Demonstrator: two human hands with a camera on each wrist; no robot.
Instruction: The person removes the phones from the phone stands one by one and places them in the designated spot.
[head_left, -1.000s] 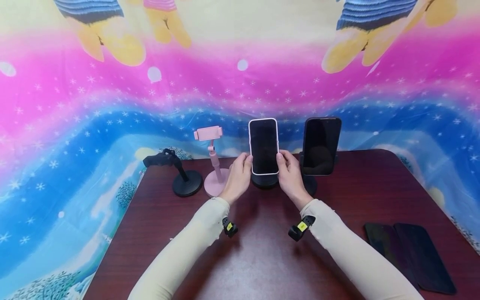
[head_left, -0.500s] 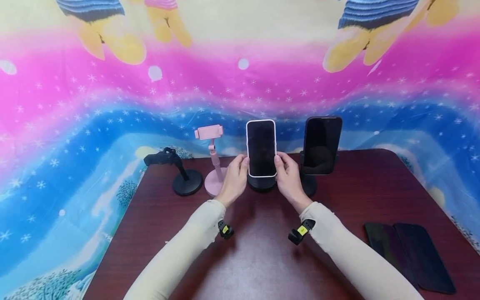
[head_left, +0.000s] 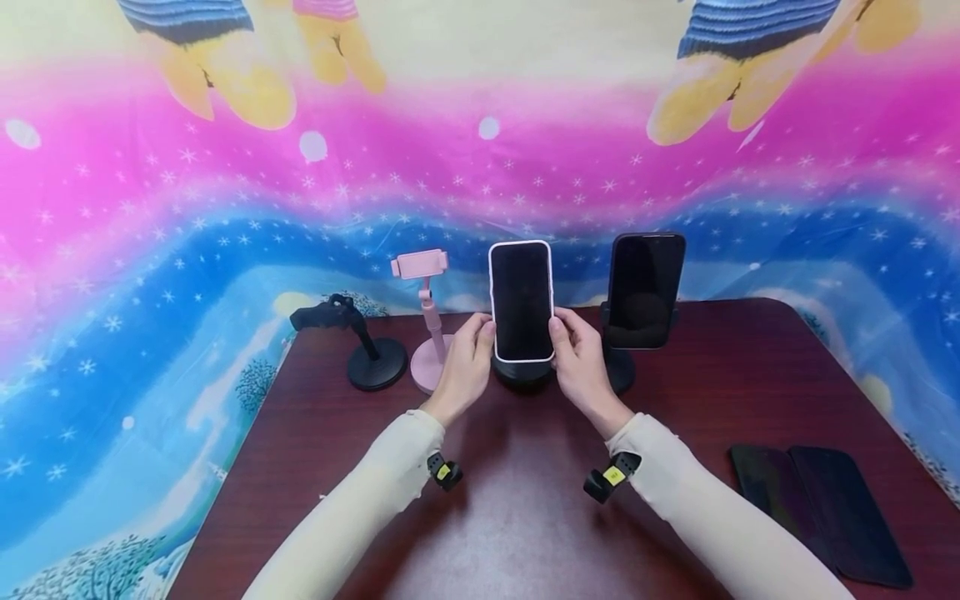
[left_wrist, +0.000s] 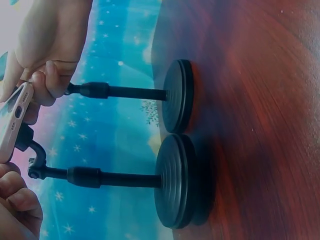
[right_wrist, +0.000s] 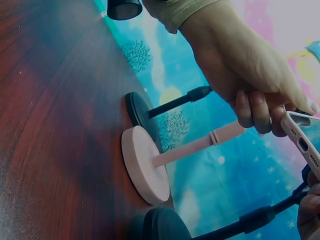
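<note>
white trim catches the light as we go live: the phone [head_left: 521, 302] stands nearly upright, dark screen towards me, above the far side of the tabletop [head_left: 510, 517]. my left hand [head_left: 462, 367] has its fingers curled onto one long edge, thumb at the front; my right hand [head_left: 581, 358] mirrors it on the other edge, so both sets of fingers are gripping, low down near the bottom corners. right behind it, a black stand [head_left: 522, 377] plants its round base on the wood, its head close against the phone's back (whether it is clamped on, i can't tell from here). to my right, just beside that hand, a black phone [head_left: 645, 292] sits tilted in its own holder [head_left: 619, 371]. over on the left, nearest my left hand, a pink stand [head_left: 431, 321], and past it a black stand with a bent neck [head_left: 375, 364]. down at the near right, two dark slabs [head_left: 851, 517] lie flat, side by side. behind everything, a snowflake-printed cloth [head_left: 480, 167] in pink and blue.
</note>
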